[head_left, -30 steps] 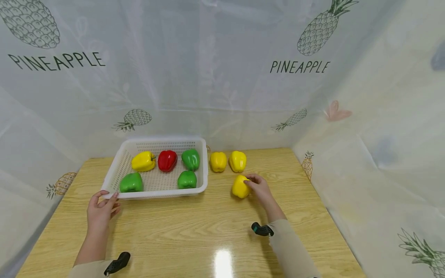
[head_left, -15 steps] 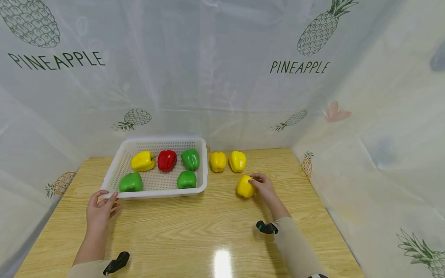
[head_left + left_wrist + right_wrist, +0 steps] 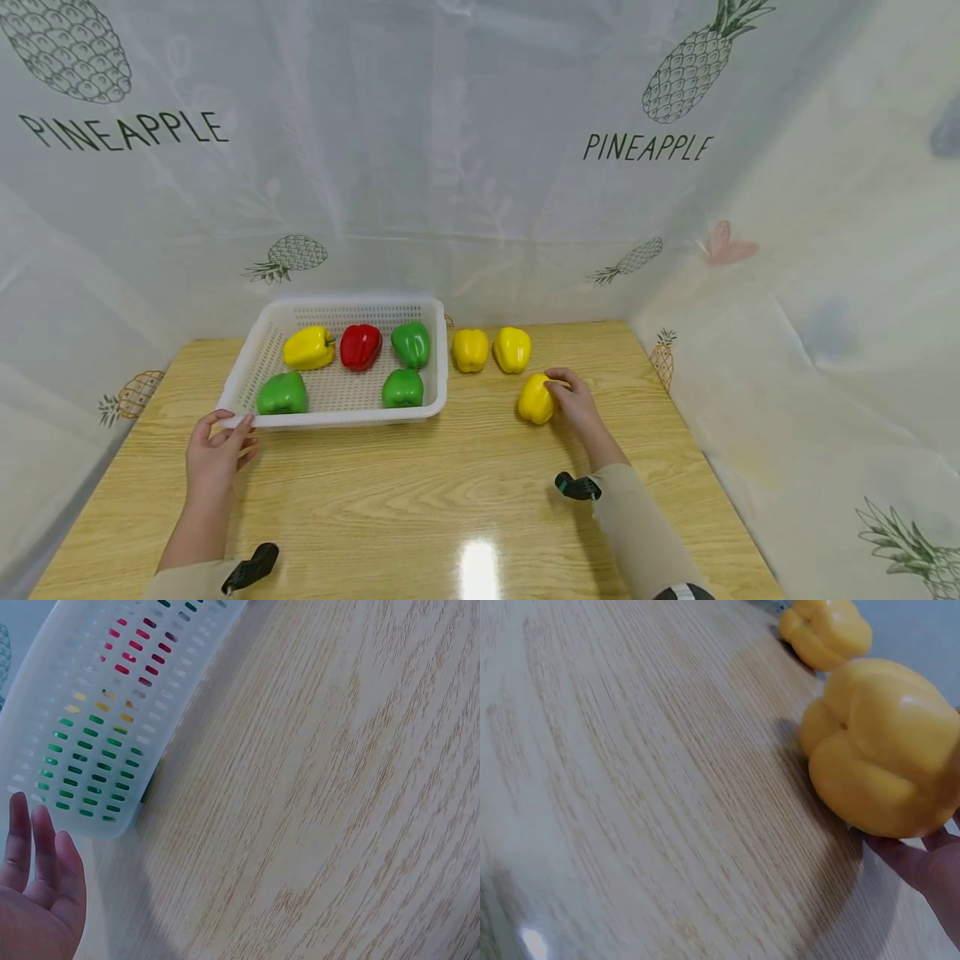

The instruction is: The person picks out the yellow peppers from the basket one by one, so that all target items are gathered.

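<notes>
My right hand [image 3: 576, 402] grips a yellow bell pepper [image 3: 536, 400] from its right side, low over the table; in the right wrist view this bell pepper [image 3: 885, 750] shows its lobed end, with fingers beneath and behind it. At the front left corner of a white plastic basket [image 3: 337, 419], my left hand [image 3: 213, 454] holds the rim between thumb and forefinger. The left wrist view shows several fingers [image 3: 45, 855] of that hand beside the slotted wall. Inside the basket are a yellow bell pepper [image 3: 309, 348], a red one [image 3: 361, 347] and several green bell peppers [image 3: 282, 393].
Two more yellow bell peppers, a left one [image 3: 470, 350] and a right one [image 3: 512, 349], stand just right of the basket near the table's back edge. The wooden table [image 3: 390, 508] ends at a pineapple-print sheet [image 3: 480, 208] behind and at the right.
My right hand has moved a short way right with the yellow bell pepper, slightly away from me at the end. The left hand and basket stay put.
</notes>
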{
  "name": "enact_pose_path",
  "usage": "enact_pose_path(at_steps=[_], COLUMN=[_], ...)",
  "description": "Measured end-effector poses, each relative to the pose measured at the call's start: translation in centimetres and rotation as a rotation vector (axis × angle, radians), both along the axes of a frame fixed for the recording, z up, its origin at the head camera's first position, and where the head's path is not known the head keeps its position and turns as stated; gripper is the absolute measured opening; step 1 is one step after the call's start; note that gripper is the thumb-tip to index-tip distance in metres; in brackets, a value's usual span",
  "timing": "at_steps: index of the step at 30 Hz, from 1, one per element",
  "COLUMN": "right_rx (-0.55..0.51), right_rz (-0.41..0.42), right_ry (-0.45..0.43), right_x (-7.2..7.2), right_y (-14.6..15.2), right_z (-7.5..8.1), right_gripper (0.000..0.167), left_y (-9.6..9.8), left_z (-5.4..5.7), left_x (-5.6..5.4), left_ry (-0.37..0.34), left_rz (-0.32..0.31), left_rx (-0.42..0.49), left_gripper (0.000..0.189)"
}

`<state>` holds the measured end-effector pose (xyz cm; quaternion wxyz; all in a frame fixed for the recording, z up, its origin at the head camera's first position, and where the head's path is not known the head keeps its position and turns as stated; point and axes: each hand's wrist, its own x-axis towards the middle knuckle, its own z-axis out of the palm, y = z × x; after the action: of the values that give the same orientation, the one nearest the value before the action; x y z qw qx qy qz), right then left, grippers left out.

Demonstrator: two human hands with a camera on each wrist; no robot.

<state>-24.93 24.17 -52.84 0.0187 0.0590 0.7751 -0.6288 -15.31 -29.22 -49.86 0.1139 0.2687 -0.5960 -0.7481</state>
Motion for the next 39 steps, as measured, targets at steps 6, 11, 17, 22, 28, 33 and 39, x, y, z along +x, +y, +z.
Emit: enact_pose_path(at_steps=[6, 11, 17, 22, 28, 33, 39], right_rx=[-0.014, -0.027, 0.031, 0.098, 0.136, 0.169, 0.208], right_rz=[0.029, 0.033, 0.056, 0.084, 0.076, 0.048, 0.021], right_ry=[0.026, 0.044, 0.077, 0.079, 0.082, 0.08, 0.084], right_x=[-0.2, -0.5, -0.8, -0.8, -0.6, -0.5, -0.6], right_y=[0.3, 0.2, -0.1, -0.2, -0.7, -1.6, -2.1], right_z=[-0.1, -0.4, -0.8, -1.1, -1.0, -1.0, -1.0], right_gripper=[0.026, 0.027, 0.035, 0.048, 0.063, 0.07, 0.076], left_y=[0.1, 0.1, 0.0, 0.0, -0.1, -0.1, 0.0], left_z=[0.1, 0.1, 0.1, -0.1, -0.2, -0.1, 0.0], left_x=[0.0, 0.1, 0.1, 0.1, 0.0, 0.0, 0.0], left_ry=[-0.008, -0.011, -0.009, -0.009, -0.009, -0.006, -0.009], left_rz=[0.007, 0.004, 0.01, 0.004, -0.008, -0.008, -0.005], left_rx=[0.001, 0.012, 0.012, 0.002, -0.003, -0.004, 0.005], left_gripper=[0.033, 0.033, 0.033, 0.033, 0.033, 0.032, 0.033])
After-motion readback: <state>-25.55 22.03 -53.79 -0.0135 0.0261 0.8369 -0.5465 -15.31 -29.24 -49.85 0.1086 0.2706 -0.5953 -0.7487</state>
